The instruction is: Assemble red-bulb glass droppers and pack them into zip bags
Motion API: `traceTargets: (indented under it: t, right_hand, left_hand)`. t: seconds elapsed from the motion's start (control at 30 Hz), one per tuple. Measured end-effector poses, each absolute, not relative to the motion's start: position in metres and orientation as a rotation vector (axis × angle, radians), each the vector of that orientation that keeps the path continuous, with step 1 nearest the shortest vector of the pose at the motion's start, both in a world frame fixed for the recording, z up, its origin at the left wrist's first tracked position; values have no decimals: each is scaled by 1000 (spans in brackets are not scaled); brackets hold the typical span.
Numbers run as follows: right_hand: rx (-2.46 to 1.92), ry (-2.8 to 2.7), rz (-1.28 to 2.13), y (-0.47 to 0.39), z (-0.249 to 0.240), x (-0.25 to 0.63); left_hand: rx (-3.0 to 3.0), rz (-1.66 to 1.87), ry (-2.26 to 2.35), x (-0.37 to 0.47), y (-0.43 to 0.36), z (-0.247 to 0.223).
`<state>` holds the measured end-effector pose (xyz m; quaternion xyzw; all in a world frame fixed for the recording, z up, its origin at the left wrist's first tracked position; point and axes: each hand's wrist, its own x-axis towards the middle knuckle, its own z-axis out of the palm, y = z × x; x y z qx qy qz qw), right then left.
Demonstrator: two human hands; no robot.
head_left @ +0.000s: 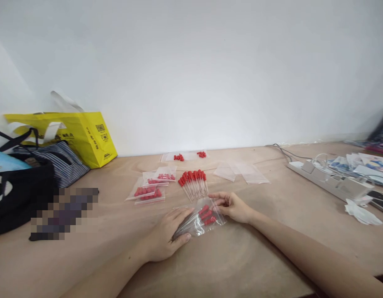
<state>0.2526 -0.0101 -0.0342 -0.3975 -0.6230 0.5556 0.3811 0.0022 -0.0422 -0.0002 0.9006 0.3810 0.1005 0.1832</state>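
Clear plastic bag [199, 218]: lies flat on the wooden bench [241, 256], near its front middle, holding several droppers with red bulbs at the bag's right end. Held at both ends.

Left hand [168, 238]: palm down on the bag's left end, fingers laid over it and thumb tucked under the edge; the grip is pressed together on the plastic.

Right hand [231, 205]: at the bag's right end, fingertips pinching the top edge, the grip closed on the bag.

Loose droppers [194, 182]: a fanned row of red-bulbed pipettes, just behind the bag, bulbs pointing away from the person.

Filled bags [151, 186]: a small heap of clear bags with red-bulbed droppers, left of the loose row.

Far bag [188, 156]: a flat clear bag with two red clusters, near the wall.

Empty bags [244, 171]: flat clear bags, right of the loose row.

Power strip [329, 180]: white, with cables, at the right.

Yellow bag [82, 134], striped bag [59, 161] and black bag [20, 194]: grouped at the left end against the wall.
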Motion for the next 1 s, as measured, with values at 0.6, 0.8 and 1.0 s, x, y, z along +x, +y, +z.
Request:
traceTargets:
  t: [0.6,0.8,1.0]
  right_hand:
    - [-1600,-1483,736,117,-26,222]
    - [-1609,-1363,766,121,-29,210]
    - [-1431,-1207,881,94,-13,236]
  left_hand:
    - [2540,302,1055,-2,-38,-7]
    - [2538,273,1060,-4,-38,-8]
    - [2519,262,1076,-2,-40,-5]
